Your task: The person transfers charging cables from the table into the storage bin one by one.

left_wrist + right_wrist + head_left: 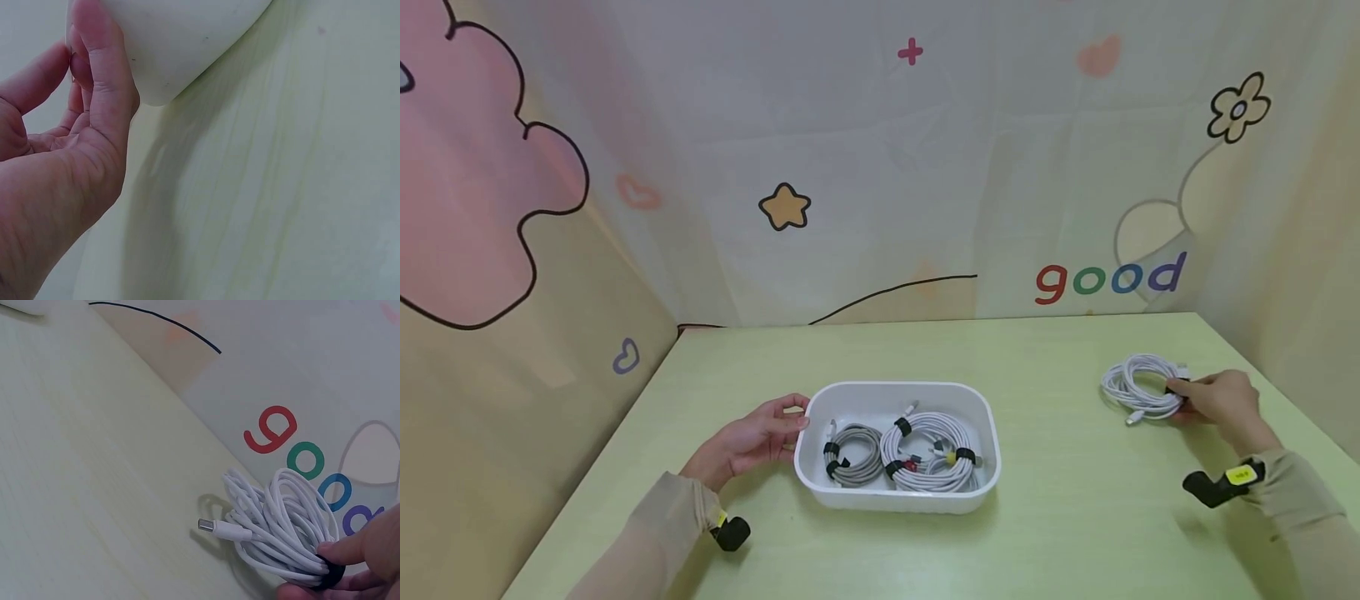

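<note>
My left hand [752, 437] holds the left end of a white plastic bin [895, 500], fingers at its rim and outer wall; the left wrist view shows them against the bin's wall [181, 44]. Inside the bin lie a grey coiled cable [854, 477] and a white coiled cable [955, 425], both bound with black straps. At the far right of the table, my right hand [1223, 404] pinches a coiled white USB cable [1123, 387] at its black strap [332, 575]. One metal-tipped plug [228, 530] sticks out from this coil. Some right fingers are hidden behind it.
A pale green table [1045, 533] carries the bin near its middle. Printed cloth [865, 150] hangs behind the table and along both sides. Each wrist wears a black camera, one on the left [732, 533] and one on the right [1210, 489].
</note>
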`<state>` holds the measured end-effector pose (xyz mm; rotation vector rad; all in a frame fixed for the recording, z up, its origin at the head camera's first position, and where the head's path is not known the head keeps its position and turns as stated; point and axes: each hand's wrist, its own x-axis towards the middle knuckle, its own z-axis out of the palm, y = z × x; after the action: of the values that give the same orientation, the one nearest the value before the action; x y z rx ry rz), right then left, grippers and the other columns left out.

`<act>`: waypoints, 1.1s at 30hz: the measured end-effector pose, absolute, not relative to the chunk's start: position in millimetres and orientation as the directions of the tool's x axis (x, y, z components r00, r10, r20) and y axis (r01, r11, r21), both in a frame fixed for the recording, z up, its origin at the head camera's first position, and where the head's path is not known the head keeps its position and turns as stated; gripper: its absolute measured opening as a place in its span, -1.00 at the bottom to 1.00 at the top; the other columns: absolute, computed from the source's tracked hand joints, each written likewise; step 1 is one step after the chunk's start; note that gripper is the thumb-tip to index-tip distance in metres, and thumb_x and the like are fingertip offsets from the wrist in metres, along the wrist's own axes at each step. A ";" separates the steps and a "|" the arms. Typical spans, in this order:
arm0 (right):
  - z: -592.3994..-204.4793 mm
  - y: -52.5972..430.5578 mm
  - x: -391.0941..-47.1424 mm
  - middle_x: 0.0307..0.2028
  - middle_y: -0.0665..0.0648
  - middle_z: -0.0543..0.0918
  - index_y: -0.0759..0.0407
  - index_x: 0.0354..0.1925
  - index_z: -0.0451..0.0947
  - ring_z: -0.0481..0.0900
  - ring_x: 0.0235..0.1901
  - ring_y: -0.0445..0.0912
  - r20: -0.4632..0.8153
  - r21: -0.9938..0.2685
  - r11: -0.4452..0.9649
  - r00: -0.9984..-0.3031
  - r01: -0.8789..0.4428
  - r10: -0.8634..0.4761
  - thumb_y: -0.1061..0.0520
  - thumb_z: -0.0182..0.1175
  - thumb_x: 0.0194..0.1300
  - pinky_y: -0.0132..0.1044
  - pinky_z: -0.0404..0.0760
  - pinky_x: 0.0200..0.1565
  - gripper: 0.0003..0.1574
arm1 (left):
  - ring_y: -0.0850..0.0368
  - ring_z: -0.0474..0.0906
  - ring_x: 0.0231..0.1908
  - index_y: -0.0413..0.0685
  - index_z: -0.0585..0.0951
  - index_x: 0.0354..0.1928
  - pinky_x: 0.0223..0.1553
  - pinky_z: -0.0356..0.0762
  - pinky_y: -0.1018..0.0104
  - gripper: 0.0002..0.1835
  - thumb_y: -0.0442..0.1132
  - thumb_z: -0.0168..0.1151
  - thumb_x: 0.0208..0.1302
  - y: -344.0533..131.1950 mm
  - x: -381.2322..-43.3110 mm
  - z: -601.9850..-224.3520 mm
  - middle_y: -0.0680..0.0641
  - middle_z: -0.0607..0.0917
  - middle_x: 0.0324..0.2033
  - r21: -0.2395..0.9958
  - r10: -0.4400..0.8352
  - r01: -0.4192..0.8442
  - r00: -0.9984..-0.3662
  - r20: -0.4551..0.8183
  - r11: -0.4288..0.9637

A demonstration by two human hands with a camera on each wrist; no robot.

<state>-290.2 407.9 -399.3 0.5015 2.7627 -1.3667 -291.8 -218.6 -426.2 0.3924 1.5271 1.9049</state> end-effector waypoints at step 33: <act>-374.1 351.3 -288.6 -0.56 -0.05 0.66 0.72 0.14 0.25 0.68 -0.56 -0.26 -0.179 -0.834 0.519 -0.982 0.187 0.067 0.04 0.07 0.42 -0.31 0.70 -0.34 -0.28 | 0.22 0.63 -0.24 -0.02 0.33 -0.02 -0.25 0.69 0.25 -0.82 -0.43 -0.13 0.47 -218.4 -291.1 -425.5 0.04 0.63 -0.21 0.948 0.655 -0.294 -0.741 -0.149 -0.117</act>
<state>-288.6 351.3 -374.1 0.2215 2.6282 -1.4661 -291.1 -218.4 -425.5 0.4077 1.5202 1.9167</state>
